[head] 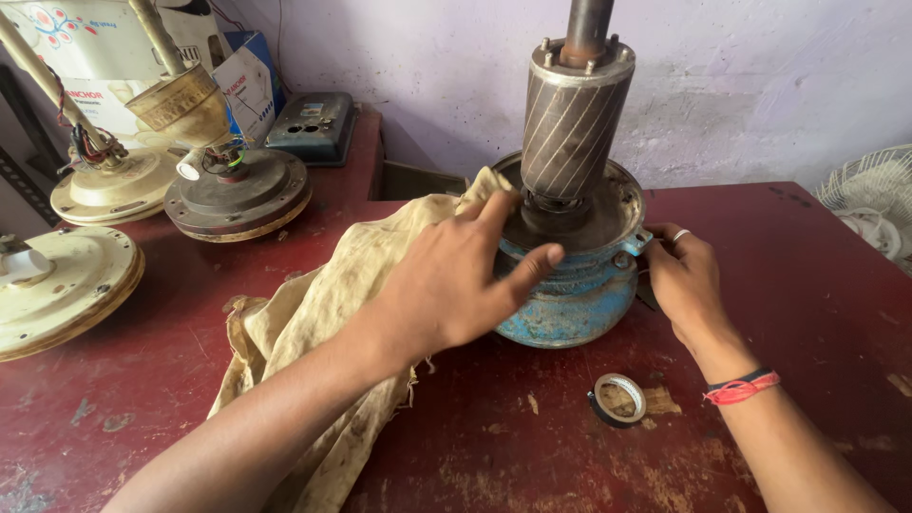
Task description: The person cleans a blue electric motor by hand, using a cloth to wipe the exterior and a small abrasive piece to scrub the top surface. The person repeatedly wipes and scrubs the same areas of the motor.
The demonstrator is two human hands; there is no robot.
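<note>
Cloth (313, 313) under left hand (446, 285) hides motor housing (570, 304) side.

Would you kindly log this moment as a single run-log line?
left hand: pressing cloth on blue motor housing | right hand: at housing's side | rotor: upright | tape roll: on table

We saw that both forearms were bare with no sleeves in view, that the right hand (686, 277) wore a plain silver ring on one finger, and that red and dark thread bands (742, 387) circled its wrist.
</note>
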